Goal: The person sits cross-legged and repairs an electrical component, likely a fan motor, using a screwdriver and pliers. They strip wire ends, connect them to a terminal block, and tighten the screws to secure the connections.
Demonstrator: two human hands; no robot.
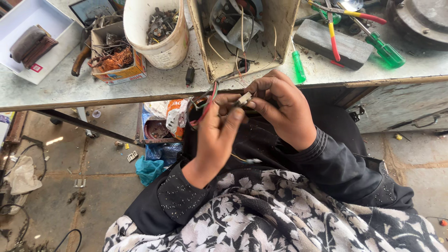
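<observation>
Pinched between both hands just below the bench [70, 88] edge: small white plug [244, 98], right hand [280, 109] nipping its end, left hand [215, 135] closed on it and its wires [207, 105], trailing left.

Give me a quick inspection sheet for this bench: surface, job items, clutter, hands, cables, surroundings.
Surface: pale worktop, dusty, crowded.
Job's things: small white connector pinched between both hands; open metal box with wiring at the bench edge.
Clutter: bucket of parts, carton of copper wire, green screwdrivers, pliers, dark block.
Grippers: left hand and right hand both closed on the connector.
Cables: red and green wires run over the left hand.
Surroundings: concrete floor with scraps, blue bag.
</observation>
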